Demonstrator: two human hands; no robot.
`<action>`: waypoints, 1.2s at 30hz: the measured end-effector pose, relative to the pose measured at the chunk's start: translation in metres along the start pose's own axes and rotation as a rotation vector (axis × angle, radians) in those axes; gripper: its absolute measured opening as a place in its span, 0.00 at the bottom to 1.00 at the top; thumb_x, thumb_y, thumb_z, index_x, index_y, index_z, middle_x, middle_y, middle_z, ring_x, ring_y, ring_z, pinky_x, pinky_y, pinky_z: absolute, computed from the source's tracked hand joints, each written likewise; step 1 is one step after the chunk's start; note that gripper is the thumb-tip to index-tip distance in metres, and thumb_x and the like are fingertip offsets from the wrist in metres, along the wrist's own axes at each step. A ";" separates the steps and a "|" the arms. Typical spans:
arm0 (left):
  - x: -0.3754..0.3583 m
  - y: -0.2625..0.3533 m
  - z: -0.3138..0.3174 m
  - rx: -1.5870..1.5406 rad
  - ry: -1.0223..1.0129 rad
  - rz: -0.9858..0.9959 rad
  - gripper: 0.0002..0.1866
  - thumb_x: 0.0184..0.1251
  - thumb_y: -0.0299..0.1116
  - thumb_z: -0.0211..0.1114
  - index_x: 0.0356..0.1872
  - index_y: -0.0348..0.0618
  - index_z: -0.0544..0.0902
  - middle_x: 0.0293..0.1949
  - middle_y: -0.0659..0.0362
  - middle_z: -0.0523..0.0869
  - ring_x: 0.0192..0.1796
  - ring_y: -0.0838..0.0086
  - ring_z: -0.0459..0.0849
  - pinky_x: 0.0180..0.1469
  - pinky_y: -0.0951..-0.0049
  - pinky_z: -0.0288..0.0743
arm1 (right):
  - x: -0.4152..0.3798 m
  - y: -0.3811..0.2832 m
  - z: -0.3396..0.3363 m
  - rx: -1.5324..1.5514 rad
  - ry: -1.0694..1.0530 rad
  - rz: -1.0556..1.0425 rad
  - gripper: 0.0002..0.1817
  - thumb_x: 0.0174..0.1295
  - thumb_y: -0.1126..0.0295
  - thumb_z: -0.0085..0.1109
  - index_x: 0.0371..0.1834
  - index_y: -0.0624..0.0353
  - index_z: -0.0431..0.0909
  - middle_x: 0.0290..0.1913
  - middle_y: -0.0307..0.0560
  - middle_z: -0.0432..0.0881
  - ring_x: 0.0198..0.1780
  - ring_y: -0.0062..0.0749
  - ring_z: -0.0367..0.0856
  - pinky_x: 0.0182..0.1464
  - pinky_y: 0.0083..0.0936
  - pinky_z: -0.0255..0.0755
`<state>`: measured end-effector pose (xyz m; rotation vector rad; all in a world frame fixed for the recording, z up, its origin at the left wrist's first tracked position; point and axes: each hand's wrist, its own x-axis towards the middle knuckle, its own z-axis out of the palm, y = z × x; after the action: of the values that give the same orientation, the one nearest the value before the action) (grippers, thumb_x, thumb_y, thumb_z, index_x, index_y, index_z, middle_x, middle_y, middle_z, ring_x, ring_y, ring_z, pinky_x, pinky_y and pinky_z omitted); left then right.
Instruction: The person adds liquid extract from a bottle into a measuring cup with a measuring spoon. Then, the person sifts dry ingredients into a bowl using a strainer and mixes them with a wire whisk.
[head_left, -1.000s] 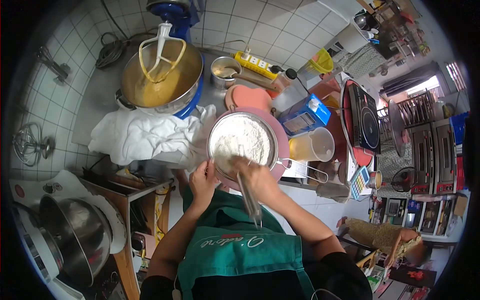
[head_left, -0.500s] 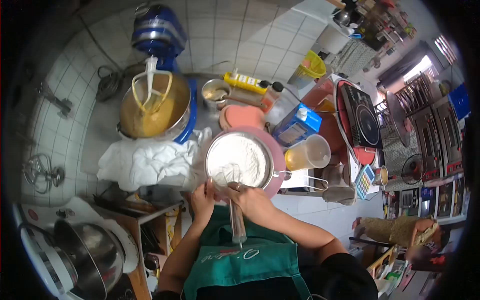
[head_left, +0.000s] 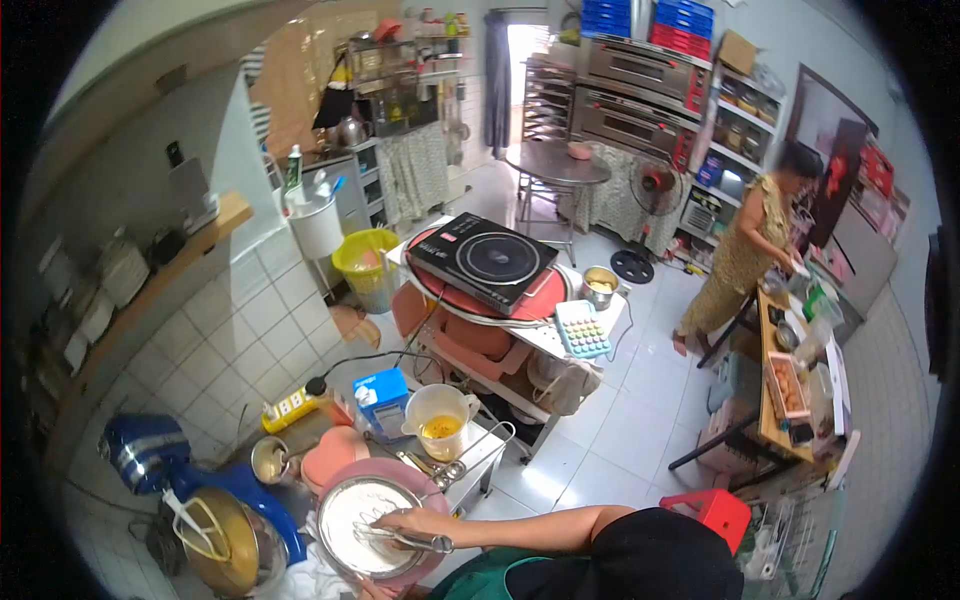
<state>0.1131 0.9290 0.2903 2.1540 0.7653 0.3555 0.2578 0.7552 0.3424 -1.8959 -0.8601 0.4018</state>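
Note:
White flour (head_left: 352,508) lies in a metal sieve (head_left: 415,492) that rests on a pink bowl (head_left: 388,468). My right hand (head_left: 412,521) is closed around a whisk (head_left: 432,543), whose wires dip into the flour. At the near rim, my left hand (head_left: 374,590) holds the bowl's edge; most of that hand is cut off by the bottom of the view. A blue stand mixer (head_left: 145,450) with a bowl of yellow-brown batter (head_left: 228,555) stands to the left. Beyond the sieve are a measuring jug (head_left: 440,420) with yellow liquid and a blue carton (head_left: 382,402).
A portable cooktop (head_left: 485,262) and a colourful-keyed calculator (head_left: 582,330) occupy the cart ahead. Another person (head_left: 745,245) stands at a wooden table (head_left: 775,430) on the right. A red stool (head_left: 710,518) is on the floor. Ovens (head_left: 640,100) stand at the back.
The head view has swung up and to the right, so the bowl and hands now sit at the lower left. My right hand still holds the whisk in the flour.

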 end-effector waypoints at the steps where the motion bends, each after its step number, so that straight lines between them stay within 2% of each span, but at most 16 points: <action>1: 0.003 -0.026 0.010 0.024 0.022 0.049 0.35 0.76 0.48 0.43 0.12 0.35 0.79 0.13 0.51 0.79 0.21 0.55 0.78 0.35 0.56 0.72 | 0.000 0.000 0.000 0.012 0.006 0.002 0.25 0.60 0.55 0.55 0.58 0.55 0.72 0.47 0.60 0.80 0.49 0.55 0.79 0.50 0.42 0.72; 3: 0.008 -0.054 0.016 0.107 0.066 0.168 0.35 0.76 0.48 0.43 0.10 0.35 0.77 0.12 0.52 0.78 0.18 0.55 0.76 0.30 0.57 0.71 | -0.002 0.010 0.012 0.002 0.084 -0.077 0.24 0.60 0.54 0.55 0.58 0.52 0.72 0.42 0.60 0.81 0.45 0.56 0.80 0.44 0.45 0.72; 6: 0.009 -0.061 0.017 0.178 0.078 0.216 0.36 0.77 0.49 0.42 0.10 0.36 0.77 0.11 0.52 0.78 0.17 0.56 0.76 0.30 0.57 0.71 | -0.002 0.009 0.013 -0.148 0.027 0.005 0.23 0.61 0.54 0.54 0.58 0.49 0.72 0.38 0.58 0.82 0.41 0.55 0.81 0.41 0.45 0.73; 7: 0.009 -0.058 0.017 0.212 0.154 0.374 0.37 0.77 0.51 0.41 0.10 0.37 0.77 0.10 0.53 0.77 0.16 0.57 0.75 0.29 0.57 0.71 | -0.004 0.010 0.012 -0.138 0.039 -0.002 0.22 0.62 0.54 0.53 0.58 0.47 0.72 0.38 0.57 0.82 0.39 0.54 0.82 0.39 0.44 0.73; 10: 0.007 -0.047 0.015 0.069 0.075 0.152 0.36 0.77 0.50 0.41 0.11 0.37 0.79 0.10 0.53 0.77 0.16 0.58 0.75 0.28 0.58 0.72 | -0.008 0.009 0.013 -0.121 0.110 -0.100 0.23 0.64 0.56 0.53 0.59 0.55 0.72 0.34 0.64 0.81 0.37 0.56 0.82 0.40 0.44 0.76; 11: 0.009 -0.051 0.017 0.061 0.079 0.142 0.36 0.77 0.49 0.42 0.11 0.36 0.79 0.10 0.53 0.77 0.16 0.58 0.76 0.28 0.58 0.72 | -0.006 0.014 0.017 -0.134 0.105 -0.055 0.20 0.62 0.57 0.52 0.58 0.45 0.72 0.38 0.57 0.83 0.40 0.51 0.83 0.38 0.45 0.74; 13: 0.009 -0.058 0.021 0.047 0.087 0.117 0.35 0.76 0.49 0.43 0.12 0.36 0.80 0.10 0.53 0.77 0.16 0.59 0.76 0.28 0.59 0.72 | -0.005 0.016 0.021 -0.139 0.104 -0.048 0.21 0.62 0.57 0.52 0.58 0.46 0.72 0.37 0.57 0.83 0.39 0.51 0.83 0.38 0.45 0.74; 16: 0.007 -0.054 0.020 0.169 0.155 0.246 0.35 0.76 0.50 0.45 0.13 0.35 0.81 0.10 0.53 0.77 0.16 0.59 0.76 0.28 0.59 0.72 | -0.006 0.009 0.017 -0.143 0.069 -0.012 0.21 0.62 0.57 0.51 0.58 0.46 0.72 0.37 0.56 0.83 0.38 0.51 0.83 0.37 0.45 0.74; 17: 0.008 -0.060 0.021 0.158 0.156 0.238 0.35 0.76 0.50 0.45 0.13 0.35 0.81 0.10 0.53 0.77 0.16 0.59 0.76 0.28 0.59 0.72 | -0.006 0.007 0.014 -0.146 0.053 0.005 0.21 0.63 0.57 0.51 0.58 0.46 0.72 0.36 0.56 0.83 0.38 0.50 0.83 0.37 0.45 0.74; 20: 0.012 -0.077 0.030 0.142 0.158 0.212 0.36 0.75 0.51 0.45 0.13 0.35 0.81 0.10 0.52 0.77 0.16 0.58 0.76 0.28 0.58 0.72 | -0.006 0.011 0.014 -0.103 0.078 -0.070 0.24 0.63 0.56 0.53 0.59 0.54 0.70 0.35 0.63 0.82 0.37 0.56 0.82 0.41 0.44 0.75; 25: 0.013 -0.075 0.030 0.139 0.161 0.166 0.37 0.75 0.52 0.45 0.11 0.36 0.81 0.10 0.52 0.77 0.16 0.58 0.76 0.28 0.58 0.72 | -0.009 0.007 0.014 -0.155 0.086 -0.045 0.23 0.63 0.56 0.53 0.59 0.53 0.70 0.34 0.62 0.82 0.35 0.56 0.82 0.38 0.45 0.75; 28: 0.009 -0.062 0.022 0.107 0.121 0.140 0.32 0.75 0.50 0.46 0.18 0.35 0.83 0.12 0.51 0.79 0.17 0.57 0.77 0.27 0.56 0.72 | -0.011 0.006 0.015 -0.165 0.103 -0.053 0.23 0.62 0.56 0.54 0.59 0.52 0.70 0.33 0.62 0.82 0.34 0.56 0.82 0.38 0.45 0.75; 31: 0.002 -0.035 0.012 0.195 0.185 0.389 0.20 0.74 0.42 0.51 0.35 0.35 0.84 0.15 0.49 0.80 0.18 0.54 0.77 0.25 0.54 0.71 | -0.014 -0.003 0.010 -0.201 0.069 -0.004 0.24 0.62 0.55 0.54 0.60 0.51 0.70 0.33 0.62 0.82 0.34 0.56 0.82 0.37 0.45 0.75; 33: 0.002 -0.042 0.012 0.223 0.171 0.434 0.13 0.71 0.35 0.54 0.44 0.37 0.81 0.17 0.49 0.80 0.18 0.52 0.77 0.24 0.54 0.69 | -0.016 -0.007 0.010 -0.220 0.058 0.011 0.24 0.62 0.55 0.54 0.60 0.50 0.70 0.34 0.62 0.82 0.33 0.55 0.82 0.37 0.44 0.75; 34: 0.003 -0.046 0.012 0.235 0.165 0.456 0.12 0.70 0.32 0.55 0.49 0.38 0.79 0.18 0.48 0.80 0.18 0.52 0.76 0.23 0.53 0.69 | -0.016 -0.005 0.011 -0.221 0.066 -0.001 0.24 0.62 0.55 0.55 0.60 0.50 0.70 0.35 0.62 0.82 0.33 0.55 0.82 0.36 0.44 0.75; 36: 0.003 -0.050 0.013 0.205 0.092 0.356 0.13 0.67 0.31 0.56 0.50 0.40 0.79 0.18 0.47 0.79 0.19 0.51 0.76 0.23 0.53 0.69 | -0.015 0.001 0.013 -0.234 0.158 -0.103 0.24 0.60 0.60 0.55 0.60 0.50 0.71 0.39 0.61 0.82 0.34 0.54 0.82 0.37 0.44 0.76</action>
<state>0.1016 0.9478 0.2433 2.4859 0.4799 0.5846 0.2400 0.7528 0.3336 -2.0547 -0.9254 0.0889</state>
